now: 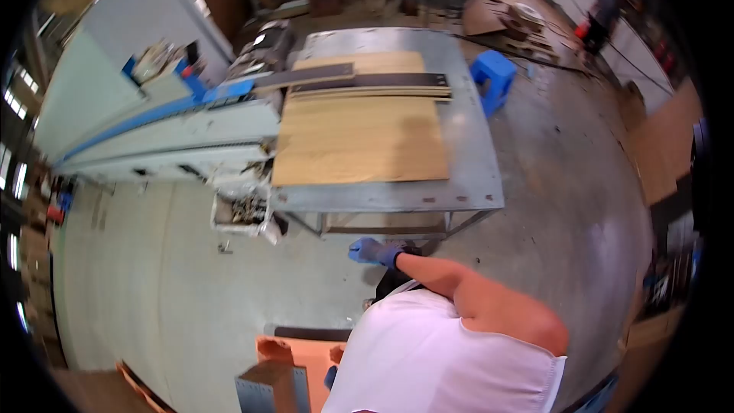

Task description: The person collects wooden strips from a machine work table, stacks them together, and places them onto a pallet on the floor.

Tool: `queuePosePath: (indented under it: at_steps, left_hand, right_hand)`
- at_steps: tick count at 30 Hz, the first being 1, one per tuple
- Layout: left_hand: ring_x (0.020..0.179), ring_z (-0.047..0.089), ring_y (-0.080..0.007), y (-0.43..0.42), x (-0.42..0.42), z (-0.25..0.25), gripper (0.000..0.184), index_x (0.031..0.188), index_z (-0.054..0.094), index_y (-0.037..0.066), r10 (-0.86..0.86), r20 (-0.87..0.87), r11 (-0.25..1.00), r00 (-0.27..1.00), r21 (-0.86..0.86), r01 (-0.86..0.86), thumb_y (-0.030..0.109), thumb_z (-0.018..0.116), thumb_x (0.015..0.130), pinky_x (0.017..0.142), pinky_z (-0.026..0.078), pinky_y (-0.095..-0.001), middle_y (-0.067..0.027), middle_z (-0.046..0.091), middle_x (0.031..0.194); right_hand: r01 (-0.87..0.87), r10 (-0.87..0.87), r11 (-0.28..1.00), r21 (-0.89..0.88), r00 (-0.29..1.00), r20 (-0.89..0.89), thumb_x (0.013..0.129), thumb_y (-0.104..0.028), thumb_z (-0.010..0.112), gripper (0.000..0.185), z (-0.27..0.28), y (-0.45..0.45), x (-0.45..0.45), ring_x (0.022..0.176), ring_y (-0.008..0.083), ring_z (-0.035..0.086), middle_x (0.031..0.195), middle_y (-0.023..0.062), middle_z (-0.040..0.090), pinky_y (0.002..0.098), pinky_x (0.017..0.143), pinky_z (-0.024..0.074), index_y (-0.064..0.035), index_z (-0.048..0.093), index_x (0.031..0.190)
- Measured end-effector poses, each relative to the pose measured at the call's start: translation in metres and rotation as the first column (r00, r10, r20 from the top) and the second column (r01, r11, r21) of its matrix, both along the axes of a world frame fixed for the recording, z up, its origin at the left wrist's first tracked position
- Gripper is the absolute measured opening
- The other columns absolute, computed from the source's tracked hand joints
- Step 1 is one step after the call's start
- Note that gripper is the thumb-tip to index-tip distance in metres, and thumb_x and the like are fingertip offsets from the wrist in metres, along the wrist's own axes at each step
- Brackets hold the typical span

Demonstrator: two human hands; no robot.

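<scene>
My right hand, in a blue glove, is in front of the near edge of the metal table, below tabletop level in view. Its fingers look curled together, and anything inside them is too small to make out. A small blue patch beside my white shirt, at the orange stand, looks like my gloved left hand; its fingers are hidden. On the table lies a tan board with dark and light strips across it.
A white bin of small metal parts stands on the floor left of the table. The long machine adjoins the table's left side. A blue stool is at the right. A wooden block with metal plates sits at the bottom.
</scene>
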State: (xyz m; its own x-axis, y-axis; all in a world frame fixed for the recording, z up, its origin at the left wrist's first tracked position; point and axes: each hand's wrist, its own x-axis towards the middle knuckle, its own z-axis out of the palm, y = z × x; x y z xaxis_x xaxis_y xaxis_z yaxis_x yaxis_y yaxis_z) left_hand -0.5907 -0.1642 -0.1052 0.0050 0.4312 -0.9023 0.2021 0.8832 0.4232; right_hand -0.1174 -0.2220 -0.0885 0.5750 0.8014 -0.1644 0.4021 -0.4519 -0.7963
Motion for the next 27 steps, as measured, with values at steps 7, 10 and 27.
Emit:
queuePosePath:
  at_steps: [7, 10, 27]
  left_hand:
    - [0.100, 0.062, -0.0289, 0.116, 0.113, 0.008, 0.041, 0.135, 0.059, 0.014, -0.167, -0.032, 0.974, 0.985, 0.152, 0.170, 0.032, 0.058, 0.098, 0.073, 0.049, -0.0448, -0.0097, 0.065, 0.125]
    - [0.102, 0.061, -0.0293, 0.134, 0.183, 0.002, 0.043, 0.137, 0.058, 0.015, -0.228, -0.021, 0.951, 0.973, 0.208, 0.228, 0.033, 0.058, 0.098, 0.074, 0.049, -0.0449, -0.0098, 0.065, 0.126]
    - [0.137, 0.050, -0.0447, 0.191, 0.542, 0.071, 0.055, 0.141, 0.052, -0.009, -0.417, -0.759, -0.119, 0.500, 0.591, 0.798, 0.023, 0.058, 0.097, 0.114, 0.040, -0.0458, -0.0353, 0.049, 0.147]
  right_hand:
    - [0.155, -0.157, 0.977, 0.148, 0.988, 0.002, 0.085, -0.022, 0.060, 0.018, 0.019, -0.075, 0.063, 0.068, 0.0422, 0.058, 0.083, 0.0205, 0.065, 0.0477, 0.064, 0.0481, -0.0066, 0.066, 0.077]
    - [0.225, -0.237, 0.946, 0.235, 0.971, 0.023, 0.088, -0.021, 0.063, 0.016, 0.053, -0.107, 0.098, 0.070, 0.0441, 0.059, 0.078, 0.0217, 0.062, 0.0501, 0.063, 0.0468, -0.0075, 0.064, 0.080]
    - [0.764, -0.599, 0.642, 0.058, 0.454, 0.659, 0.084, -0.029, 0.069, 0.044, 0.100, -0.277, 0.289, 0.108, 0.0392, 0.061, 0.112, 0.0179, 0.063, 0.0523, 0.087, 0.0485, -0.0115, 0.067, 0.124]
